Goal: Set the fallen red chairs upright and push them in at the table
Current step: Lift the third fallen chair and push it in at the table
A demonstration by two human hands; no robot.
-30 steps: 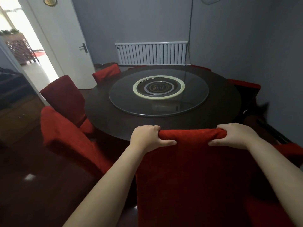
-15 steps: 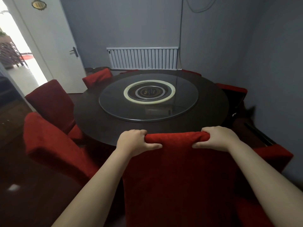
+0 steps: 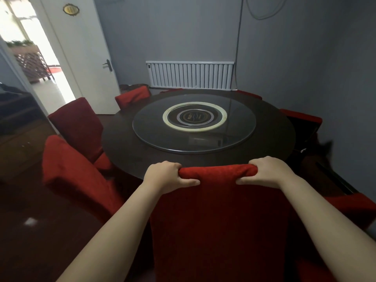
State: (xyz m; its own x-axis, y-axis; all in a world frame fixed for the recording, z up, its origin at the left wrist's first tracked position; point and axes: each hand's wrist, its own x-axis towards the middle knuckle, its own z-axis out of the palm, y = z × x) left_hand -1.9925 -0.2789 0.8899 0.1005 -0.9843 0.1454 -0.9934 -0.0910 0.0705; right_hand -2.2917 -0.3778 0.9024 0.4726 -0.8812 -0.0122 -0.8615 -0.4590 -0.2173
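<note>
A red fabric-covered chair [image 3: 219, 216] stands upright right in front of me, its backrest top close to the near edge of the round dark table [image 3: 126, 147]. My left hand [image 3: 165, 176] grips the left top corner of the backrest. My right hand [image 3: 264, 171] grips the right top corner. Two more red chairs [image 3: 75, 176] [image 3: 79, 125] stand upright at the table's left side, and another [image 3: 133, 95] at the far left. At the lower right a red chair [image 3: 354, 208] lies low, partly hidden.
A glass turntable [image 3: 154, 127] sits on the table. A white radiator [image 3: 191, 75] hangs on the far wall. A red chair back [image 3: 303, 117] shows at the table's right, close to the grey wall. An open white door [image 3: 81, 58] leads out at the left.
The chair back has stayed in both hands while the view rose slightly and shifted; the backrest top now sits nearer the table's edge.
</note>
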